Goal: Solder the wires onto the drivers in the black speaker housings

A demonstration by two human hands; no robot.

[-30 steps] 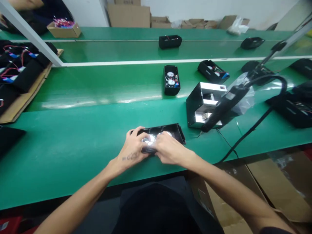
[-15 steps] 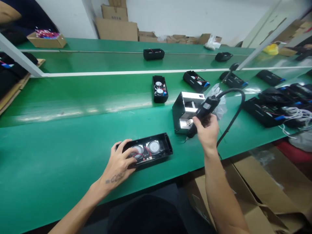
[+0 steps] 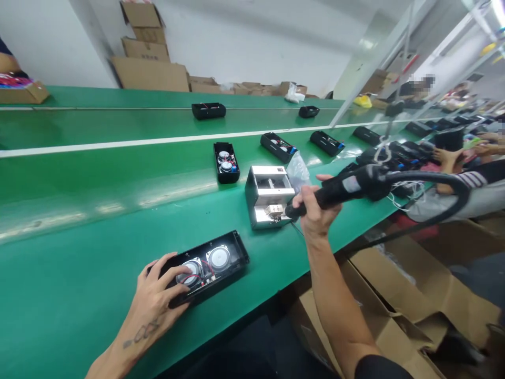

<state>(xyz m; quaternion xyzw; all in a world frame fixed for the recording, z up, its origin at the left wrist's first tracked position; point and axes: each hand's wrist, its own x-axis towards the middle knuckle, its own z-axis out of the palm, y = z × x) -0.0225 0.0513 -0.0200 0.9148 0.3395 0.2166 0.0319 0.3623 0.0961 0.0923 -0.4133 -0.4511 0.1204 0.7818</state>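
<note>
My left hand (image 3: 158,295) grips the left end of an open black speaker housing (image 3: 236,253), with fingers reaching over its edge. Inside it lie two round speaker drivers (image 3: 219,257) with red wires. My right hand (image 3: 319,210) is wrapped round a black electric screwdriver (image 3: 339,190), held nearly level. Its tip points left, at the front opening of a metal-and-black screw feeder (image 3: 255,202). Whether the bit touches a screw there I cannot make out. A thick black cable (image 3: 445,181) runs from the tool's rear end.
Behind the feeder stand another open speaker housing (image 3: 226,167), several more black housings (image 3: 278,146) and a clear plastic bag (image 3: 299,171). Cardboard boxes (image 3: 394,295) lie below the green bench (image 3: 98,247) at right. A co-worker's hand (image 3: 447,158) shows at far right.
My right hand has swung the screwdriver from pointing down beside the feeder to nearly level, its tip at the feeder's front. The view has turned right. My left hand keeps its grip.
</note>
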